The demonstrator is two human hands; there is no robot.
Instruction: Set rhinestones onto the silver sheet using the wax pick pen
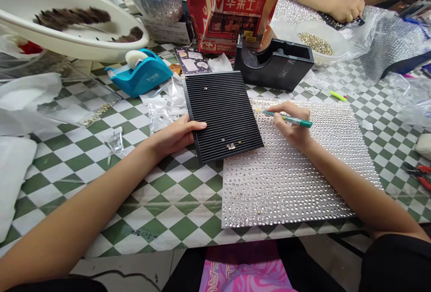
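My left hand (182, 134) grips the left edge of a black ridged tray (222, 112), thumb on top, and holds it tilted above the table. A few small rhinestones (230, 146) lie on its ridges near the bottom, with one near the top. In my right hand (294, 126) is a slim pen-like stick (289, 119) with a green end. Its tip points left, near the tray's right edge. Beneath that hand lies a sheet covered in rows of shiny rhinestones (296, 184). The tray overlaps the sheet's upper left part.
Behind the tray stand a blue tape dispenser (143, 74), a black tape dispenser (274, 65) and a red food bag (232, 9). A white basin (77, 40) is at the upper left. Another person's hand (346, 11) works at the upper right. Red-handled pliers (422, 175) lie far right.
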